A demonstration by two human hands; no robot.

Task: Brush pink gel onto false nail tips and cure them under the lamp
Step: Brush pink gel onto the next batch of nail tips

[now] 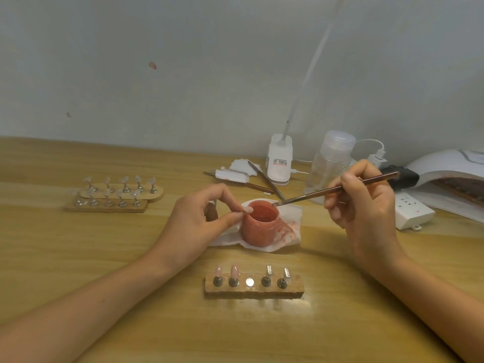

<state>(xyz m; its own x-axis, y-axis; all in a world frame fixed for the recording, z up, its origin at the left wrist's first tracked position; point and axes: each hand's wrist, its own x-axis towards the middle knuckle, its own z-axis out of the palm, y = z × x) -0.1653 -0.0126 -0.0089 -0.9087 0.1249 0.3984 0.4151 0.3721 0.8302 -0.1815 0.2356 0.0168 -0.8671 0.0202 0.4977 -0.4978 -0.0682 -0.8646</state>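
Nail tips [234, 271]: two pink ones stand on the wooden stand [254, 291] between your forearms, nearest you. One seat there is bare and two pegs carry no tip. Left hand [199, 221] pinches the held tip [248, 209] between thumb and forefinger, right at the rim of the gel jar [260, 226]. Right hand [366, 205] grips the brush [335, 190] pen-style, bristles at the jar's far rim. Hands are apart, with the jar between them.

Step looks like loading gel. Wipe one side of the bristles on the rim and carry a small bead. Lay it near the tip's base, then pull toward the free edge. Brace both wrists on the table. Go thin, and stay off the tip's sides.

Room: tissue [290, 231] under the jar catches drips, so don't drag it. Power strip [413, 213] sits just beyond your right hand, with the curing lamp [445, 166] past it, partly cut off by the frame. Bottle [330, 163] and loose tools [262, 182] lie beyond the jar, near the brush handle. Spare stands [115, 195] are well out past your left hand. Most free room looks to be outside your left forearm.
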